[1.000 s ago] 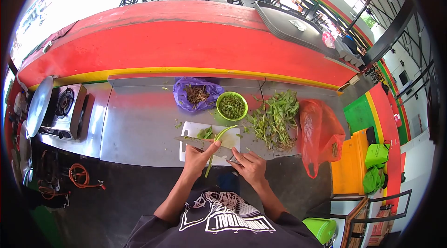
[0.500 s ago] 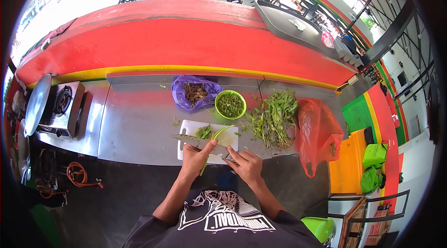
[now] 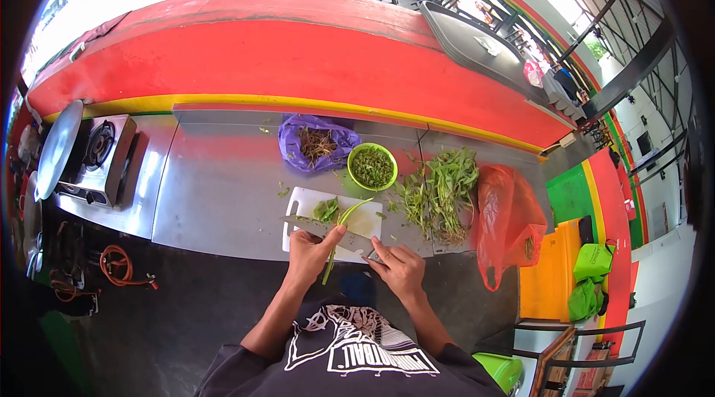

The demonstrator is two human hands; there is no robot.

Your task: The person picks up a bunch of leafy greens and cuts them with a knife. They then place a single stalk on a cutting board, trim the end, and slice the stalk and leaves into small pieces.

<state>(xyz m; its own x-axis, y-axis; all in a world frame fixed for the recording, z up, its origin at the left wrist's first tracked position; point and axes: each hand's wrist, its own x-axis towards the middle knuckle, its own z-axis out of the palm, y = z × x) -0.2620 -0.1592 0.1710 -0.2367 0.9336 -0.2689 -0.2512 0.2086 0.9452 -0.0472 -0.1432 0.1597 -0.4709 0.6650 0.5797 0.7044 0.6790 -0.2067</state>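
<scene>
My left hand [image 3: 307, 254] is closed on long green vegetable stems [image 3: 347, 214], thumb on top, over the near edge of the white cutting board [image 3: 362, 212]. The stems slant from the board down past its near edge. In my right hand [image 3: 402, 269] is a knife [image 3: 302, 223], gripped by its handle; its blade points left across the board, passing by the stems and left thumb. Some cut leaves [image 3: 325, 210] lie on the board. Behind it stand a green bowl [image 3: 372, 167] of chopped greens and a purple plastic bag [image 3: 297, 154] holding roots and stem scraps.
On the metal counter [image 3: 216, 188], a pile of leafy greens [image 3: 441, 192] lies right of the board, beside a red plastic bag [image 3: 509, 211]. A gas stove [image 3: 100, 160] is at the far left. A red ledge [image 3: 283, 54] runs along the back, bearing grey trays [image 3: 477, 43].
The camera view has shifted slightly. Both hands keep nearly the same pose, with the stems and knife still held over the board.
</scene>
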